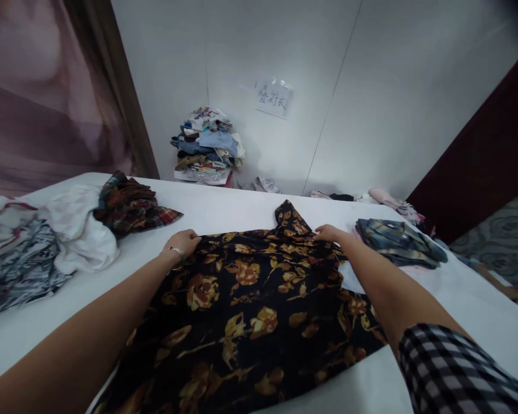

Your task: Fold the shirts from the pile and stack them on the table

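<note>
A black garment printed with gold and rust-brown roses, leaves and stems lies spread across a white counter, gripped at its upper left corner and just right of a collar-like flap that juts from the upper edge. The cloth is lightly rumpled near the top; its lower left part runs out of view.

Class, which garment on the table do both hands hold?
The floral shirt: left hand and right hand grip its far end. The red plaid garment and folded garments at right lie in neither hand.
</note>
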### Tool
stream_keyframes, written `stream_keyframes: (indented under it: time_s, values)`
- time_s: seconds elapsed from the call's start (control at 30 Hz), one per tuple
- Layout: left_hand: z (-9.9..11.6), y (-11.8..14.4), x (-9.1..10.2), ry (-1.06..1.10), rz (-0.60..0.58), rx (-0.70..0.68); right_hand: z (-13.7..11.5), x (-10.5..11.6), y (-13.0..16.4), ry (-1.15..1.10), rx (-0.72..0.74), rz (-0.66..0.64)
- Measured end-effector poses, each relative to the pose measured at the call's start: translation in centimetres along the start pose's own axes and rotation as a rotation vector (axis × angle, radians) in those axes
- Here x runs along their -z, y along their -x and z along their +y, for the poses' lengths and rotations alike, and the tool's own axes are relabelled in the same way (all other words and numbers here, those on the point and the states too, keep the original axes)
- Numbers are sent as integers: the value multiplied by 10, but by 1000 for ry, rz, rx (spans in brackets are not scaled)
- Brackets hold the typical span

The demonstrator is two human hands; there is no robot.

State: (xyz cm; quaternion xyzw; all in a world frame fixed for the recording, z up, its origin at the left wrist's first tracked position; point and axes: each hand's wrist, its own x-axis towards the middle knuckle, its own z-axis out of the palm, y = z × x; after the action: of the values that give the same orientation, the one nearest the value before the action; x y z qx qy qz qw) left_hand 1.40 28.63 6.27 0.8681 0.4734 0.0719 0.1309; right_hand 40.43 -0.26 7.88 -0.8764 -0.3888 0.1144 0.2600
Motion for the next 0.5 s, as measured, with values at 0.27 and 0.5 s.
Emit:
stream_keyframes:
  time_s: [0.27,0.5]
  values:
    - [-2,-13,-8,-6,-26,52,33,-7,-9,15,-137,157]
    - [-2,-18,-13,-36,-76,87,40,-14,9,-120,32,-34]
